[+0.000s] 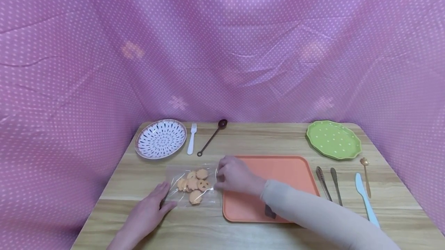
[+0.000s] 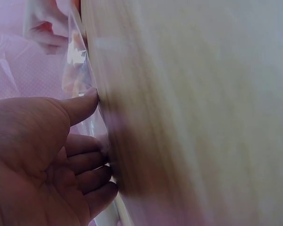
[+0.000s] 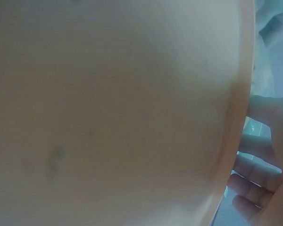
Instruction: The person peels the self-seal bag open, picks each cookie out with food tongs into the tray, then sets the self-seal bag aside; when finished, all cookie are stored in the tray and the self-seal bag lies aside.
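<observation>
A clear plastic bag of cookies (image 1: 195,196) lies flat on the wooden table, its right edge beside the orange tray (image 1: 278,165). My left hand (image 1: 147,209) touches the bag's left edge, thumb spread from loosely bent fingers. In the left wrist view, the fingers of that hand (image 2: 42,141) rest along the clear plastic. At the bag's right edge is my right hand (image 1: 238,174), reaching across the tray with thumb and fingers apart. The right wrist view shows this hand (image 3: 269,160) by the tray's rim (image 3: 233,113); its contact with the plastic is partly hidden.
Behind lie a patterned plate (image 1: 161,140), white fork (image 1: 191,140), brown spoon (image 1: 212,138) and green plate (image 1: 333,140). Tongs (image 1: 323,182), a blue knife (image 1: 365,198) and a gold spoon (image 1: 366,176) lie at right. The right sleeve partly covers a dark object (image 1: 269,211) on the tray.
</observation>
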`<action>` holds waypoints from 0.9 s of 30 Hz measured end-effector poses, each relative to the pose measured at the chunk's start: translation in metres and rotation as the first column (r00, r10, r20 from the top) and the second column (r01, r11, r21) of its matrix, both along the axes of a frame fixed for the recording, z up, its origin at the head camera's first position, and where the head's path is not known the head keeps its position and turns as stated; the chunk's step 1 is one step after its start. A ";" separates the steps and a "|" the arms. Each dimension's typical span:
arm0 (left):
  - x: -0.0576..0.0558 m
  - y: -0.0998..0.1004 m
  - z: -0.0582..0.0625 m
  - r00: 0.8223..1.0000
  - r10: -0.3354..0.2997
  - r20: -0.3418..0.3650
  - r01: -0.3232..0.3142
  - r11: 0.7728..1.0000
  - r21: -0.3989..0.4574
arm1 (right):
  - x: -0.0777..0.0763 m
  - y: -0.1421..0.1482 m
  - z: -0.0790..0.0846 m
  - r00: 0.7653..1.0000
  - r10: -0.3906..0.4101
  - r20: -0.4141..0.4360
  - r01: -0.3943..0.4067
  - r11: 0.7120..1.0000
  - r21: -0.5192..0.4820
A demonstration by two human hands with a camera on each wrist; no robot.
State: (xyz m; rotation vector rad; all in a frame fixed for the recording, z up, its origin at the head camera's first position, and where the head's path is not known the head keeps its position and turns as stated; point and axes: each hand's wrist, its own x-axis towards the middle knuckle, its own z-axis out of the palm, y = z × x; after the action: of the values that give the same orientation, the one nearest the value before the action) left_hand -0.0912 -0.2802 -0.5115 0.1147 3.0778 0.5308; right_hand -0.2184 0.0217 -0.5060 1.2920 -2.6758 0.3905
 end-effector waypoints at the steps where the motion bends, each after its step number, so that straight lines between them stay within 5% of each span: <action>1: 0.000 0.000 0.000 1.000 0.001 0.001 -0.001 1.000 -0.002 | 0.001 0.000 -0.001 1.000 -0.008 0.004 0.008 1.000 0.008; 10: -0.003 -0.005 0.005 0.999 0.002 0.032 -0.002 1.000 0.002 | 0.002 0.001 -0.006 0.998 -0.050 0.047 0.048 0.998 0.049; 15: -0.008 -0.010 0.015 1.000 -0.019 -0.018 0.019 1.000 -0.008 | 0.001 0.001 -0.006 0.998 -0.040 0.051 0.039 0.999 0.035; 21: -0.031 -0.010 0.025 0.986 -0.134 -0.102 0.138 0.990 0.039 | 0.002 0.002 -0.003 0.998 -0.039 0.058 0.038 0.999 0.020; 27: -0.059 -0.013 0.017 0.956 -0.273 -0.107 0.281 0.957 0.067 | 0.002 -0.001 -0.001 0.997 -0.038 0.065 0.036 0.999 0.040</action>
State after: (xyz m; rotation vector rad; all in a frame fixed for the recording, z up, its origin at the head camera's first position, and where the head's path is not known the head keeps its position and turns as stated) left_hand -0.1502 -0.2933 -0.4943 0.5811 3.0534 0.6519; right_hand -0.2163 0.0207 -0.5067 1.2594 -2.7707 0.3846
